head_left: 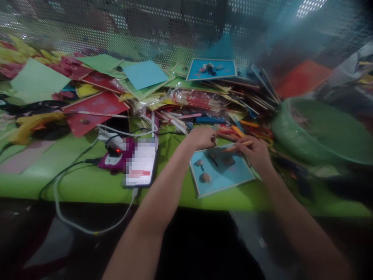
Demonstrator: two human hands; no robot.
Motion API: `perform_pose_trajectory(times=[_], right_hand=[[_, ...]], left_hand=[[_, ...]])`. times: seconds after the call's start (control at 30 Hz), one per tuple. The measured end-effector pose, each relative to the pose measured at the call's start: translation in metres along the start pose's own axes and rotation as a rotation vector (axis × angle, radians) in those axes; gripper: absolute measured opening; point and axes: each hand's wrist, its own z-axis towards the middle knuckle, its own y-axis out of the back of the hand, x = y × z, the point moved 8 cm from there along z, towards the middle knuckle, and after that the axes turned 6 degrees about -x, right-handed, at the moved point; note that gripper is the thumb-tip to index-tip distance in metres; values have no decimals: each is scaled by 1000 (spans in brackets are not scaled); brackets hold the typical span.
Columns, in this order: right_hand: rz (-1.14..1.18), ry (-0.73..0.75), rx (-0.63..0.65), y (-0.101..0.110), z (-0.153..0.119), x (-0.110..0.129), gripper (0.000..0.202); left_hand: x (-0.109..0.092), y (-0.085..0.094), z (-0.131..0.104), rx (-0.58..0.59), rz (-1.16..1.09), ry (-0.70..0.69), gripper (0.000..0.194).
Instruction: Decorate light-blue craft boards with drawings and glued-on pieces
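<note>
A light blue board (220, 179) with a pale frame lies near the table's front edge, slightly tilted in the view. Several brown pebbles (205, 177) and dark marks sit on its surface. At its upper edge, my left hand (201, 137) is curled closed, and whatever is in its fingers is too dark and blurred to make out. My right hand (256, 151) pinches an orange, pen-like marker (241, 144) over the board's upper right part, its tip pointing left. Behind both hands lie loose pens and markers (196, 119).
A phone (141, 163) and a purple power strip (112, 160) with cables lie left. A yellow glue gun (37, 122) rests farther left. A green basin (320, 132) stands right. Coloured boards, including a framed blue one (211, 70), pile up before a perforated metal panel (163, 23).
</note>
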Motion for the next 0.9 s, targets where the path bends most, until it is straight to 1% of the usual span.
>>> perform_pose_trajectory(times=[0.17, 0.33, 0.53, 0.77, 0.9], right_hand=[[-29, -5, 5, 3, 0, 1, 26], [-17, -7, 66, 1, 0, -3, 29], [64, 2, -25, 8, 3, -11, 30], [-55, 71, -9, 1, 1, -2, 26], [-30, 40, 18, -3, -1, 0, 26]], left_hand=[[-1, 1, -1, 4, -1, 5, 24], [-1, 2, -2, 10, -22, 12, 24], [1, 1, -1, -14, -17, 5, 23], [0, 1, -1, -16, -21, 3, 23], [0, 0, -1, -9, -19, -2, 25]])
